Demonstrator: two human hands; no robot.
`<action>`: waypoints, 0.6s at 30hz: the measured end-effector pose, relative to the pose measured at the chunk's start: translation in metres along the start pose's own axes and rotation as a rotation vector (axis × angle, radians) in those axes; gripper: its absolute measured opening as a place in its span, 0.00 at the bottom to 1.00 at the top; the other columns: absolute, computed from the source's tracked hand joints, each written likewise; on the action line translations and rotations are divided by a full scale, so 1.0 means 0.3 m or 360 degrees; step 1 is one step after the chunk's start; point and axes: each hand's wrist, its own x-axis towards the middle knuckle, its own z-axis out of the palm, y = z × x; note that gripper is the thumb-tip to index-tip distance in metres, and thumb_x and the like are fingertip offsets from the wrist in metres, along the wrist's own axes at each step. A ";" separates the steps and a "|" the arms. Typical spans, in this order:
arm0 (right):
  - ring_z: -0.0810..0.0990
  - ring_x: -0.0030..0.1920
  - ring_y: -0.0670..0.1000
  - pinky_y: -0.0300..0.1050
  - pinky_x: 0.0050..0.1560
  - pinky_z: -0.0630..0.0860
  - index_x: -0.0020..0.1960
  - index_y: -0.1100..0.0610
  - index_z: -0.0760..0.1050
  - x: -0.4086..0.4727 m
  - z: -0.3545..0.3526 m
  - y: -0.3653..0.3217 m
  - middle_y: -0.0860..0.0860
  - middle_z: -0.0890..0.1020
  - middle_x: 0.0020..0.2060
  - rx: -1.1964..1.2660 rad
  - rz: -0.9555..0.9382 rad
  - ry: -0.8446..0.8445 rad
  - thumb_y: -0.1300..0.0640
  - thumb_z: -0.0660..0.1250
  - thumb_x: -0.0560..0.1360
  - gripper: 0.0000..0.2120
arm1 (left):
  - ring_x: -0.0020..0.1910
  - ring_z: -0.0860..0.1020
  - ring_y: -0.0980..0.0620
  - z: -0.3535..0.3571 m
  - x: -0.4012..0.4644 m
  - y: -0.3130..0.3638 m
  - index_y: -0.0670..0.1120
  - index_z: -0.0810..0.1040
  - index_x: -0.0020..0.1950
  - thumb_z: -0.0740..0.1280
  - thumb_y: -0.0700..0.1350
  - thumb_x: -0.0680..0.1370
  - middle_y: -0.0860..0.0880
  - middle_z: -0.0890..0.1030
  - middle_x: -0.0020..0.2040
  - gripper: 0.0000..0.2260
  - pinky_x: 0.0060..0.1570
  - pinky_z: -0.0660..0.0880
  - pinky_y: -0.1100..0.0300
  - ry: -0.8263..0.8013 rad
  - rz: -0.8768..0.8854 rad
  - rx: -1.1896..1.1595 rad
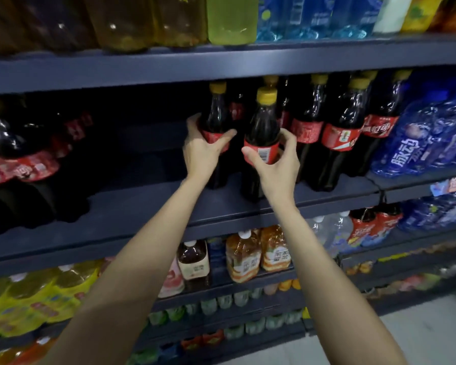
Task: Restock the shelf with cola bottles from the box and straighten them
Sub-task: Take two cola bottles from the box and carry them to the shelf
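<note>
Two cola bottles with yellow caps and red labels stand on the dark middle shelf (pixel 148 206). My left hand (pixel 202 151) grips the left bottle (pixel 216 111) around its label. My right hand (pixel 277 164) grips the nearer right bottle (pixel 263 125) at its label, thumb in front. Both bottles stand upright, close together. A row of similar cola bottles (pixel 340 127) stands just to their right. The box is out of view.
Large dark cola bottles (pixel 24 164) fill the shelf's left end, with bare shelf between them and my hands. Blue drink packs (pixel 427 138) sit at the right. Tea and juice bottles (pixel 245 254) stand below; yellow-green bottles (pixel 232 19) above. Pale floor (pixel 419 338) shows at bottom right.
</note>
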 end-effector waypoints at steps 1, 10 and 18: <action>0.76 0.59 0.46 0.35 0.59 0.72 0.68 0.56 0.65 0.001 0.008 0.014 0.50 0.76 0.60 -0.0077 -0.0023 -0.0013 0.49 0.76 0.67 0.35 | 0.59 0.77 0.49 0.008 0.016 -0.017 0.44 0.66 0.69 0.76 0.55 0.68 0.46 0.78 0.60 0.35 0.55 0.71 0.64 -0.0075 0.0030 -0.0037; 0.70 0.67 0.50 0.52 0.63 0.72 0.75 0.46 0.52 -0.081 -0.027 0.157 0.49 0.71 0.68 -0.0609 0.0063 -0.0105 0.53 0.74 0.70 0.43 | 0.70 0.68 0.45 -0.011 -0.031 -0.231 0.50 0.56 0.77 0.74 0.57 0.69 0.46 0.68 0.72 0.42 0.64 0.68 0.53 -0.0426 0.0090 0.0329; 0.67 0.70 0.53 0.52 0.67 0.67 0.77 0.49 0.47 -0.021 -0.073 0.165 0.51 0.68 0.71 -0.0809 0.0145 0.0063 0.56 0.72 0.72 0.44 | 0.69 0.69 0.45 0.145 0.037 -0.226 0.49 0.57 0.77 0.74 0.53 0.71 0.46 0.68 0.72 0.40 0.68 0.66 0.50 -0.0426 -0.0049 0.0145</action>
